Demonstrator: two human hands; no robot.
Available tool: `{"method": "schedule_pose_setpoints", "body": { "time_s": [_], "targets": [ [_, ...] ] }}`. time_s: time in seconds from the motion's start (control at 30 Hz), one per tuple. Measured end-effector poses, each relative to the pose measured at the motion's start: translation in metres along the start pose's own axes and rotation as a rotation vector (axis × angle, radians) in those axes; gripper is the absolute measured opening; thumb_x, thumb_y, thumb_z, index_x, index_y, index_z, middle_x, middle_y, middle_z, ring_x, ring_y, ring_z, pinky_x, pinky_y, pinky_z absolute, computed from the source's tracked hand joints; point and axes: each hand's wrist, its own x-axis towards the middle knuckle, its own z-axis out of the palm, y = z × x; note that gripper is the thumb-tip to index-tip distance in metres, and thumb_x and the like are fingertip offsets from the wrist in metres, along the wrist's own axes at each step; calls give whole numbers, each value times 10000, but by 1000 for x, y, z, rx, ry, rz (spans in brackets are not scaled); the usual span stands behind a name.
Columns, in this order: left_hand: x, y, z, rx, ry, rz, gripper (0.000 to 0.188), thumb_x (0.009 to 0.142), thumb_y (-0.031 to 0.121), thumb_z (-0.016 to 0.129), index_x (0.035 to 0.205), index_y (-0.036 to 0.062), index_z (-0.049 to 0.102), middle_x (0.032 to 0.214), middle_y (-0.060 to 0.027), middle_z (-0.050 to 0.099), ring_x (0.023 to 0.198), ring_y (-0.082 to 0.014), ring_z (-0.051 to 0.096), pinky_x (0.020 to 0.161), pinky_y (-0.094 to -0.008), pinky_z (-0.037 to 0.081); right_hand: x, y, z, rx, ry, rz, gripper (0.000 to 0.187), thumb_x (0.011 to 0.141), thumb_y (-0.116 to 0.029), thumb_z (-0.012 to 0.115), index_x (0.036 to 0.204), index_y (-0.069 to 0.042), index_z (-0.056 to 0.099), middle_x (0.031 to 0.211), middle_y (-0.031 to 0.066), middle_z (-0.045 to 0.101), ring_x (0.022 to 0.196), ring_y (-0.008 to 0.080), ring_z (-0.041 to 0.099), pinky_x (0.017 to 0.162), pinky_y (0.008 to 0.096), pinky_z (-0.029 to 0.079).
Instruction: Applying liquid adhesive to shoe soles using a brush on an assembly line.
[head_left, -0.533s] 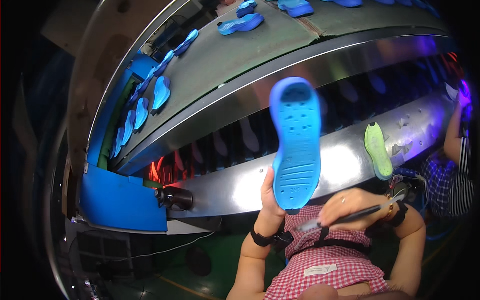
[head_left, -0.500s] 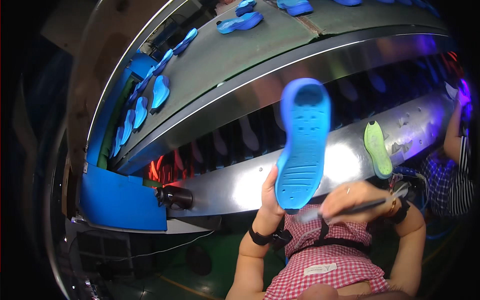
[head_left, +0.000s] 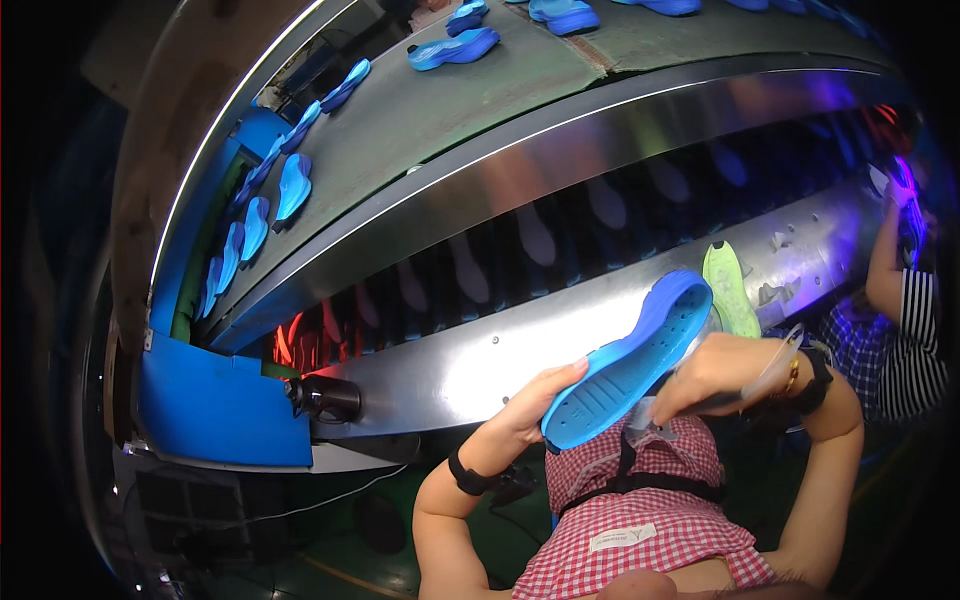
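By the near edge of the steel desk (head_left: 450, 375), a blue shoe midsole (head_left: 625, 370) slants far-rightward, near end gripped by fingers of the left hand (head_left: 537, 402); just to its right, the right hand (head_left: 715, 375) clasps a blurred, slim tool (head_left: 641, 414).

Dark green floor (head_left: 345, 545); red glow (head_left: 285, 342), violet light (head_left: 908, 185).

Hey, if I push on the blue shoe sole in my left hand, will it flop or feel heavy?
Probably not floppy: the blue shoe sole shows no obvious sag, though your left hand grips it near one end. It's likely light for its size, as its hollowed, grooved inside suggests moulded foam.
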Motion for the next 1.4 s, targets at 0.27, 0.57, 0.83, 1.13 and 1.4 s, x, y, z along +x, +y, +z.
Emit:
{"method": "schedule_pose_setpoints", "body": {
  "time_s": [0.27, 0.57, 0.83, 1.13, 1.4],
  "targets": [
    [-3, -1, -3, 51, 20, 0, 520, 891, 326, 522, 1224, -66, 444, 1100, -170, 577, 941, -196, 608, 832, -303, 495, -16, 2, -11, -45, 9, 88, 287, 741, -54, 595, 1026, -78, 619, 1047, 100, 631, 953, 265, 601, 792, 340, 478],
    [12, -14, -11, -118, -50, 74, 543, 914, 307, 460, 1321, -24, 321, 1231, -197, 489, 1067, -277, 548, 921, -383, 448, -21, 15, 5, 242, 327, 140, 251, 809, -138, 627, 1034, -26, 626, 951, 121, 658, 861, 198, 634, 754, 289, 496],
    [47, -36, -17, -343, -212, 202, 537, 920, 312, 415, 1349, 33, 252, 1255, -222, 445, 1071, -377, 527, 864, -521, 471, -10, 57, 34, 676, 727, 322, 206, 812, -68, 608, 1005, -10, 653, 787, 84, 657, 643, 111, 605, 578, 229, 488],
    [65, -63, -29, -350, -83, 202, 491, 905, 327, 439, 1273, 7, 382, 1197, -193, 519, 1030, -349, 560, 855, -549, 453, 14, 69, 45, 175, 1492, 413, 179, 801, -67, 625, 966, -2, 639, 856, 98, 650, 656, 156, 614, 620, 269, 501],
    [14, -16, -15, -229, 48, 479, 510, 928, 326, 369, 1314, -4, 328, 1218, -193, 502, 1054, -332, 549, 876, -494, 460, -44, 27, 65, 992, 908, 130, 230, 785, -33, 578, 998, 39, 629, 775, 139, 648, 436, 89, 498, 429, 206, 412]
  ]
}}
